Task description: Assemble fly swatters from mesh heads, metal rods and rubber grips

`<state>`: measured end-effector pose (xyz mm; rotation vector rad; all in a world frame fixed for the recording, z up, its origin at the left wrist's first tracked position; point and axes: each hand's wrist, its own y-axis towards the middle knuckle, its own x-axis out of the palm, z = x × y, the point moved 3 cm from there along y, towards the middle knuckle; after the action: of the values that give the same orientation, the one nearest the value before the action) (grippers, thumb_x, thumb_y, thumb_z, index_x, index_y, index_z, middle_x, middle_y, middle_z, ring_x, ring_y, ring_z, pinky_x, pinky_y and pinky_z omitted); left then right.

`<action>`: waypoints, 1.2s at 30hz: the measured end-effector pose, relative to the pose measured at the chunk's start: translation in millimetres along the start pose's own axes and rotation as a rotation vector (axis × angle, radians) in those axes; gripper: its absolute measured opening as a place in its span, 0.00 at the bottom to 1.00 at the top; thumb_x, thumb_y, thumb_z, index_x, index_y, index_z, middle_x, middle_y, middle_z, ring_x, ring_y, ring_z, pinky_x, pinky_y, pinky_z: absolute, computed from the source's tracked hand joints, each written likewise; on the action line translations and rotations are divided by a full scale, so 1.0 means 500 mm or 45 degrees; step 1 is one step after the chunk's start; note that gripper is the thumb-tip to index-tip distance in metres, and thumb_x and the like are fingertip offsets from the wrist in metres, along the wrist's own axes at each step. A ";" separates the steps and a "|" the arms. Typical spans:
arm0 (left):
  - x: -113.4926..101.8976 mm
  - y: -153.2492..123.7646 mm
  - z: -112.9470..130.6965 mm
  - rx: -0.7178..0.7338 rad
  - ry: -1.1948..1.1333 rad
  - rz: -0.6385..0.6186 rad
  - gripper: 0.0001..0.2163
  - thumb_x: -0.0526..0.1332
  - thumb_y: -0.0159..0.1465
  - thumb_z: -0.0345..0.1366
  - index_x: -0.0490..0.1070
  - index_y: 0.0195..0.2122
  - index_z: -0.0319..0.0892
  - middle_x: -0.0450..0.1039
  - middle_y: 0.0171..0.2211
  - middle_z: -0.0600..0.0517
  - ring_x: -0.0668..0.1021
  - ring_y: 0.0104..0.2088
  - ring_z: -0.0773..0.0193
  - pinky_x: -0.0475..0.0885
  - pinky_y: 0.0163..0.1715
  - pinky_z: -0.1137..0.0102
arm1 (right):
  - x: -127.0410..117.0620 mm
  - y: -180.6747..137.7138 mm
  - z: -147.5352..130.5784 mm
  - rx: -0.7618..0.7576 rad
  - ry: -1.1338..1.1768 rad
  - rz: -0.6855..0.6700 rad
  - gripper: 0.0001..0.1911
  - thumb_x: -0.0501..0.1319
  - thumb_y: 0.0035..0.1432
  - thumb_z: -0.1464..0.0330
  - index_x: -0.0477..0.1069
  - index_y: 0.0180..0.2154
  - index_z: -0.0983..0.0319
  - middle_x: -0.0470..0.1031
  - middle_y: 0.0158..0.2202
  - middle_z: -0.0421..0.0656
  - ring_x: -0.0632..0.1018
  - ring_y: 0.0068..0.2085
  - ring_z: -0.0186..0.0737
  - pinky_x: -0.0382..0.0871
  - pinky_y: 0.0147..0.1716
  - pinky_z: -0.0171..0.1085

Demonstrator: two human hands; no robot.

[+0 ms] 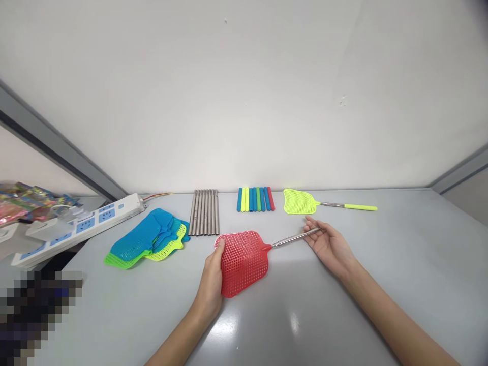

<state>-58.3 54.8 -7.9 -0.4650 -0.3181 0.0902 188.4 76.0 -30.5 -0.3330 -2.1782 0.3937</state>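
A red fly swatter head [244, 262] with a fine hole grid is held up over the table's front middle. My left hand [212, 279] grips its left edge, thumb on the front face. From the head's neck a silver metal rod [292, 239] runs to the right. My right hand [330, 244] is closed around the rod's far end, fingers partly hiding it. Behind my right hand lies a yellow fly swatter [300, 202] with a metal rod and yellow grip. A row of coloured grip tubes [255, 200] lies further back, left of it.
Several metal rods [204, 213] lie side by side at centre left. Blue, green and yellow swatter heads [147, 236] are piled left of them. A white power strip [86, 226] with plugs and packaged items [32, 203] line the left side. A wall closes off the back.
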 end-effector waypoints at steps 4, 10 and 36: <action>0.004 -0.006 0.001 -0.082 -0.022 0.038 0.19 0.55 0.53 0.48 0.70 0.38 0.38 0.75 0.27 0.48 0.76 0.24 0.59 0.68 0.23 0.69 | -0.002 0.001 -0.001 -0.006 -0.024 -0.003 0.13 0.54 0.50 0.74 0.67 0.40 0.69 0.72 0.29 0.45 0.74 0.32 0.34 0.70 0.38 0.34; 0.005 -0.003 -0.002 -0.080 -0.082 0.011 0.17 0.56 0.53 0.46 0.71 0.37 0.40 0.76 0.27 0.50 0.76 0.25 0.59 0.69 0.25 0.69 | -0.002 -0.001 -0.002 0.009 -0.008 0.010 0.13 0.53 0.50 0.74 0.67 0.40 0.68 0.72 0.28 0.44 0.74 0.31 0.34 0.70 0.38 0.35; 0.009 -0.009 -0.008 -0.205 -0.155 -0.002 0.15 0.58 0.52 0.45 0.71 0.33 0.39 0.75 0.27 0.50 0.76 0.24 0.60 0.68 0.19 0.72 | -0.011 -0.014 -0.004 0.057 0.003 0.044 0.14 0.54 0.49 0.74 0.66 0.41 0.67 0.70 0.28 0.43 0.73 0.32 0.35 0.71 0.36 0.34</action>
<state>-52.6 49.7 -8.0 -0.6198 -0.4475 0.0918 192.5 68.1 -30.3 -0.3465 -2.1606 0.4600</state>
